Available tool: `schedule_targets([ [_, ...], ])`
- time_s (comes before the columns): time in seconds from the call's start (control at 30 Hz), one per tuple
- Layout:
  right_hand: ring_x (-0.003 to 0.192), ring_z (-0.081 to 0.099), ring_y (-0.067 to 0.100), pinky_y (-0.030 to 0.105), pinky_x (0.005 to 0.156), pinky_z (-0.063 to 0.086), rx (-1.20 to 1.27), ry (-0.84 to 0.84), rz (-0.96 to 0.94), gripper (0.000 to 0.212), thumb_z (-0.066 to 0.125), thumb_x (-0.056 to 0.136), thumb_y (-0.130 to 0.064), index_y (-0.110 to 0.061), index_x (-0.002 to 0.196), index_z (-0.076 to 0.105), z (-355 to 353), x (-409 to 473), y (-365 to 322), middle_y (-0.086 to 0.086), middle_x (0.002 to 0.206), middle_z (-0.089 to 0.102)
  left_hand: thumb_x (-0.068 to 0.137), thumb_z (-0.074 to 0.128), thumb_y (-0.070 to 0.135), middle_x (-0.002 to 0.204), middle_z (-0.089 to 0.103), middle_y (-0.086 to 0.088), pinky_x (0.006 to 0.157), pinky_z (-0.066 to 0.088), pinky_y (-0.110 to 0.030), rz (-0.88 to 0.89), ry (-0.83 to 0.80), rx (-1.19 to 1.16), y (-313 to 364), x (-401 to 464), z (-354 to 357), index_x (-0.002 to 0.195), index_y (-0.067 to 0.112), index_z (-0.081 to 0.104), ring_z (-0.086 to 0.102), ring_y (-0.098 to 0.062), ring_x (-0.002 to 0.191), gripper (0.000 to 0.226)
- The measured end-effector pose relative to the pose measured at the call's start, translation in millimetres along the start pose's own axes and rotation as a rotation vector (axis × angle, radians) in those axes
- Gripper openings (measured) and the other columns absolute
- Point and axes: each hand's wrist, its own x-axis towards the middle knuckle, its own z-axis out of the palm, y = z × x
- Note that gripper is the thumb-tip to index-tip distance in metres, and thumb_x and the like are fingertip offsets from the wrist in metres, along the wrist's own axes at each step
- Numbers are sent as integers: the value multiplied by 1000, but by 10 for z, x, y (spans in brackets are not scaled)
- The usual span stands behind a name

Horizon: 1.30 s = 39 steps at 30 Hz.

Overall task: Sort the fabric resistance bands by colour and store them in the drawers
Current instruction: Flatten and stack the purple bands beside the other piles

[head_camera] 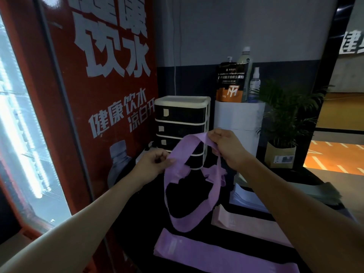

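Head view: purple band [178,194] hangs as twisted open loop, pinched by left hand [155,164] and right hand [226,146].

Matt, seemingly woven purple band [177,196]

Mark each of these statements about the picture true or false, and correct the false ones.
1. Both hands hold one purple band. True: the left hand and right hand hold the purple band up as a loop.
2. A drawer of the drawer unit is pulled open. False: all drawers of the drawer unit look closed.
3. A second purple band lies flat on the table. True: the flat purple band lies below the held one.
4. The pink band is in the left hand. False: the pink band lies on the table.
5. The plant stands left of the drawers. False: the plant stands to their right.
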Motion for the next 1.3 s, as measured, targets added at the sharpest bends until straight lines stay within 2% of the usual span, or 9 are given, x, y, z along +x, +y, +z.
schedule_targets([
  [0.13, 46, 48, 3, 16, 49, 38, -37, -20, 0, 30, 44, 97, -10, -12, 70, 59, 2, -34, 3, -7, 51, 55, 92, 56, 11, 66, 57, 11, 58, 39, -10, 28, 128, 101, -22, 76, -59, 73, 17, 56, 49, 6, 54, 20],
  [0.33, 68, 58, 17, 29, 71, 49, -28, -57, 11, 27, 48, 95, -11, -13, 75, 66, 32, -58, 1, 5, 74, 64, 94, 46, 5, 81, 56, -4, 63, 37, -20, 33, 210, 378, -105, 171, -121, 82, 12, 49, 48, -13, 74, 14],
  [0.53, 46, 43, 6, 15, 43, 34, -37, -10, 1, 30, 46, 95, -8, -13, 71, 63, -7, -34, 3, -2, 57, 51, 91, 53, 7, 85, 60, -5, 59, 38, -18, 105, 156, 544, -197, 156, -121, 85, 20, 47, 51, -10, 71, 16],
  [0.67, 52, 37, 13, 23, 47, 31, -46, -39, 53, 28, 48, 94, -9, -14, 71, 64, -20, -42, 92, 6, 62, 48, 91, 54, 5, 82, 61, 8, 64, 42, -6, 73, 242, 431, -165, 195, -131, 85, 18, 60, 54, 0, 74, 15],
  [0.8, 64, 50, 14, 22, 58, 41, -73, -124, 71, 23, 53, 91, -7, -12, 72, 64, 10, -125, 136, 5, 71, 58, 92, 53, 4, 85, 62, 3, 75, 55, -28, -12, 343, 106, -68, 227, -150, 81, 24, 60, 61, -19, 85, 23],
  [0.9, 70, 54, 12, 21, 67, 44, -155, -199, 92, 19, 54, 91, -7, -12, 78, 66, 49, -167, 153, 4, 77, 61, 93, 52, 4, 88, 62, 0, 70, 55, -21, 13, 386, -20, 107, 243, -129, 90, 14, 61, 61, -17, 84, 13],
  [1.0, 74, 57, 9, 18, 70, 47, -220, -307, 119, 13, 54, 92, -11, -10, 91, 68, 110, -185, 134, 0, 82, 64, 92, 52, 2, 86, 61, 0, 62, 54, -13, 81, 370, -59, 283, 268, -96, 98, 7, 60, 60, -10, 77, 12],
  [1.13, 96, 60, 15, 25, 86, 46, -87, -245, 140, 34, 51, 94, -38, -10, 106, 65, 230, -144, -48, 4, 102, 66, 90, 55, 1, 89, 65, -2, 76, 57, -31, 160, 299, 55, 387, 327, -61, 92, 14, 64, 64, -20, 85, 16],
  [1.3, 76, 59, 12, 22, 75, 47, 92, -214, 163, 32, 52, 94, -34, -6, 89, 66, 393, -110, -226, 4, 82, 65, 87, 59, 2, 80, 66, 4, 69, 54, -25, 234, 191, 28, 449, 307, 18, 83, 23, 64, 63, -4, 72, 22],
])
